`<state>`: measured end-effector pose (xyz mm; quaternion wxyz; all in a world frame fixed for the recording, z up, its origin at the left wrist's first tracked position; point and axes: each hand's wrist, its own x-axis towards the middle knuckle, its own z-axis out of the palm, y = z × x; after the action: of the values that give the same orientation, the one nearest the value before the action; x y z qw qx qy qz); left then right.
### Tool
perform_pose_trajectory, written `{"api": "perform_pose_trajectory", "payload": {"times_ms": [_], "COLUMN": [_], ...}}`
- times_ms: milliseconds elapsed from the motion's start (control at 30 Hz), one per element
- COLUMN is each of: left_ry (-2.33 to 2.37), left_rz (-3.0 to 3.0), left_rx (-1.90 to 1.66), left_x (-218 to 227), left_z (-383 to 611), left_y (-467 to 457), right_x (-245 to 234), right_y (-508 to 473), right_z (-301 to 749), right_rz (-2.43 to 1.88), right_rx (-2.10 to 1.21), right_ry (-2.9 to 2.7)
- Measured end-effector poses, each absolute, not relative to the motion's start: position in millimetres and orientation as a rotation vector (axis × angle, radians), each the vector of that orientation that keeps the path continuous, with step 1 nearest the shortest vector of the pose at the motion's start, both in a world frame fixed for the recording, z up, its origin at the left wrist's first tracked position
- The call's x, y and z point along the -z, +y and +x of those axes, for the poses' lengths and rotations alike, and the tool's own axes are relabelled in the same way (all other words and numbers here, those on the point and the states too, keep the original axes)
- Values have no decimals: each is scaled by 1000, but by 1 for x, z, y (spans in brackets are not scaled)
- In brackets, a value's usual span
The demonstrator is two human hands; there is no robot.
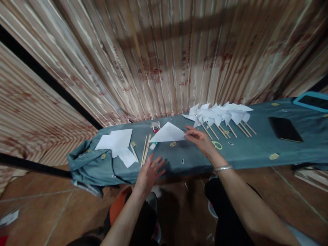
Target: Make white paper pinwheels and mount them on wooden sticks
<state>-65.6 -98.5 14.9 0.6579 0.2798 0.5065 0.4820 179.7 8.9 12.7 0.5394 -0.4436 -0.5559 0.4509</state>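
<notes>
A white paper folded into a triangle (168,133) is held by its right corner in my right hand (198,137), thumb and fingers pinched. My left hand (148,174) hovers near the table's front edge with fingers apart and nothing in it. Just beyond that hand lie thin wooden sticks (146,150) and a small white and green tube (153,146). A small open box with red and metallic bits (155,127) sits behind the paper's left side. Paper pinwheels on sticks (217,114) lie in an overlapping row to the right.
White paper sheets (120,140) and a whitish pen-like stick (134,152) lie at the left. Green-handled scissors (217,145) rest below the pinwheels. A dark tablet or phone (285,129) and a blue-framed device (312,101) are at the right. A curtain (164,61) hangs behind the cloth-covered table (194,160).
</notes>
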Motion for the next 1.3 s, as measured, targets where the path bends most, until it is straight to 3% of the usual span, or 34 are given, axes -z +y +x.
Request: {"api": "perform_pose_trajectory", "payload": {"times_ms": [167,500,667,800,933,1200,1300], "left_ry": [882,997,1084,1121,1098,1037,1045], "left_rz": [321,181,248,305,388,423,429], "left_rx": [-1142,-1139,-1265,-1350,-1403,-1512,-1555], "left_x": [-42,-32,-32,-28,-27,-29,-30], "left_z": [-51,-27,-12,-8,-2,13,14], "left_y": [-88,-71,-61,-60,-57,-34,-25], "right_x": [-25,-29,-19,-5,2,4,2], "right_y": [-13,-25,-12,-15,-19,-22,-28], "right_z": [184,230,280,298,286,274,275], "right_rz": [-1042,-1129,-1536,-1977,-2127,-2189,-2045], "right_rx": [-1182,-1126,-651,-336,-177,-246,-591], "right_ry": [-1527,-1703,-1574,-1913,-2060,-2107,-1805]}}
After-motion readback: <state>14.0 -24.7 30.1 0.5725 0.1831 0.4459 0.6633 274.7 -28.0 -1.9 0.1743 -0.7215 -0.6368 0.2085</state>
